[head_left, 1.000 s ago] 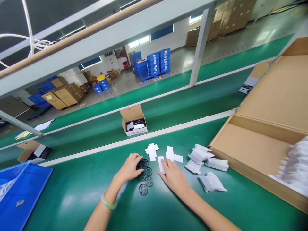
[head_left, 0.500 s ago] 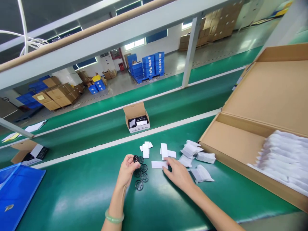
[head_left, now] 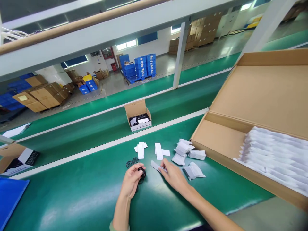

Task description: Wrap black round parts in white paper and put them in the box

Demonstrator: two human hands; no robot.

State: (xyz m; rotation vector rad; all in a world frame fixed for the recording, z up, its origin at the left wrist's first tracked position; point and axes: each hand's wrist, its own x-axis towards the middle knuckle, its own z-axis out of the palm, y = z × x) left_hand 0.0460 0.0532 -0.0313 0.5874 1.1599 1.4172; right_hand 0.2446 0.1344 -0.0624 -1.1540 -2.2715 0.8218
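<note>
Green worktop (head_left: 91,189) faces crates (head_left: 145,66); left hand (head_left: 131,180) pinches black disc (head_left: 143,173), right hand (head_left: 175,175) white card (head_left: 155,165).

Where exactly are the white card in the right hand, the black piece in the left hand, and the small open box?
White card (head_left: 155,165): head view, on its exposed end.
Black piece (head_left: 143,173): head view, on its visible outer side.
Small open box (head_left: 142,125): head view, on its front wall.

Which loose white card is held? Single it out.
The white card pinched in the right hand; the other loose cards lie on the green surface in two overlapping groups.
</note>
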